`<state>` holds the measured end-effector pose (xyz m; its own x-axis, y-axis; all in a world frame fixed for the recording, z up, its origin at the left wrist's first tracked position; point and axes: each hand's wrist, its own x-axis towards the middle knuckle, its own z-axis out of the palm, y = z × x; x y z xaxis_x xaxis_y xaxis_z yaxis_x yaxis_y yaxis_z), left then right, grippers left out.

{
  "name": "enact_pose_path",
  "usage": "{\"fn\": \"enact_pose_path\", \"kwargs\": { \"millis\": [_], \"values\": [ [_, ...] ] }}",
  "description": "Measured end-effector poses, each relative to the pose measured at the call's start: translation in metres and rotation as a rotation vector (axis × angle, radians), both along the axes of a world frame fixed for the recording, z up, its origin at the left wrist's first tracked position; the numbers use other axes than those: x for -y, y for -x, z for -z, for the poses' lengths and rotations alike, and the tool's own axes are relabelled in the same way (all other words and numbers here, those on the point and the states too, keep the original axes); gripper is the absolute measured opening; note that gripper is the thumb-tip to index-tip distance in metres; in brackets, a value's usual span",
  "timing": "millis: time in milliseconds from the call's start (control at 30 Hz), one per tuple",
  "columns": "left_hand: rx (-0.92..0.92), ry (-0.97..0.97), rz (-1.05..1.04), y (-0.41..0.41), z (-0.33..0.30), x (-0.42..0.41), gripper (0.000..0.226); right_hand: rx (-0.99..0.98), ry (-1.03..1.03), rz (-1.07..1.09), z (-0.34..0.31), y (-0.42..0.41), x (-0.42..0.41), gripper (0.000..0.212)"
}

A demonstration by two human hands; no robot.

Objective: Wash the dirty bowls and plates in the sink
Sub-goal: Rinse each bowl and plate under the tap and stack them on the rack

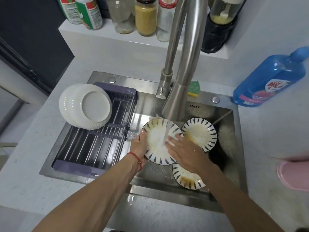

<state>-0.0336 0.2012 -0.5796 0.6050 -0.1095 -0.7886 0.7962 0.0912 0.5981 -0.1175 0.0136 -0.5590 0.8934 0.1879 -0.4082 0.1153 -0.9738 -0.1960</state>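
My left hand (138, 146) grips the left rim of a white plate with dark blue rim marks (155, 139), held under running water from the steel faucet (177, 101). My right hand (182, 149) lies flat on the plate's inner face, fingers straight. Two more plates of the same pattern, smeared with yellow residue, sit in the sink (234, 148): one at the right (200, 133), one near the front (185, 178), partly under my right wrist. Two white bowls (87, 106) lie upside down on the drying rack (93, 144).
A green and yellow sponge (194, 88) lies behind the faucet. A blue detergent bottle (270, 79) stands at the right on the counter. Jars and bottles (145, 17) line the back ledge. A pink object (294, 174) sits at the right edge.
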Motion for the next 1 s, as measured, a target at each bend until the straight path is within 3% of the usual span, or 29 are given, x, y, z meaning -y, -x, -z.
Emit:
{"fn": "enact_pose_path", "kwargs": {
  "millis": [67, 133, 233, 300, 400, 467, 533, 633, 700, 800, 867, 933, 1000],
  "values": [
    [-0.036, 0.021, 0.027, 0.014, -0.006, 0.007, 0.060, -0.014, 0.173, 0.039, 0.003, -0.016, -0.009, 0.055],
    [-0.070, 0.023, 0.046, 0.017, -0.010, 0.013, 0.071, 0.017, 0.177, 0.073, 0.009, -0.033, -0.038, 0.066],
    [-0.046, -0.006, 0.088, 0.004, -0.005, 0.010, 0.076, -0.018, -0.124, 0.011, -0.001, -0.026, -0.061, 0.059],
    [-0.037, 0.039, 0.009, -0.005, -0.006, 0.006, 0.071, -0.021, -0.230, -0.102, -0.010, -0.001, -0.045, 0.055],
    [-0.016, 0.055, -0.046, -0.007, -0.004, 0.005, 0.064, 0.125, -0.002, -0.005, -0.001, 0.019, -0.010, 0.061],
    [-0.012, 0.049, -0.010, 0.000, -0.003, 0.012, 0.063, 0.069, 0.135, 0.160, 0.004, 0.002, -0.014, 0.061],
    [-0.043, 0.060, 0.027, 0.010, -0.003, 0.018, 0.072, 0.001, 0.061, 0.245, 0.012, -0.028, -0.037, 0.062],
    [-0.054, 0.045, 0.060, 0.006, -0.004, 0.014, 0.069, -0.042, -0.210, 0.134, 0.011, -0.042, -0.062, 0.063],
    [-0.042, 0.021, 0.067, -0.005, -0.002, 0.004, 0.068, -0.056, -0.276, -0.038, 0.003, -0.019, -0.056, 0.058],
    [-0.008, -0.025, 0.033, -0.017, 0.000, -0.004, 0.061, 0.250, -0.217, -0.134, 0.005, 0.016, -0.028, 0.058],
    [0.005, -0.076, 0.022, -0.022, 0.006, -0.005, 0.059, 0.422, -0.187, -0.075, 0.015, 0.019, -0.020, 0.069],
    [-0.014, -0.064, 0.018, -0.028, 0.001, -0.002, 0.060, 0.421, -0.241, 0.057, 0.027, 0.014, -0.028, 0.077],
    [-0.020, 0.000, -0.014, -0.030, -0.013, 0.012, 0.053, 0.377, -0.447, 0.303, 0.024, 0.001, -0.044, 0.059]
  ]
}}
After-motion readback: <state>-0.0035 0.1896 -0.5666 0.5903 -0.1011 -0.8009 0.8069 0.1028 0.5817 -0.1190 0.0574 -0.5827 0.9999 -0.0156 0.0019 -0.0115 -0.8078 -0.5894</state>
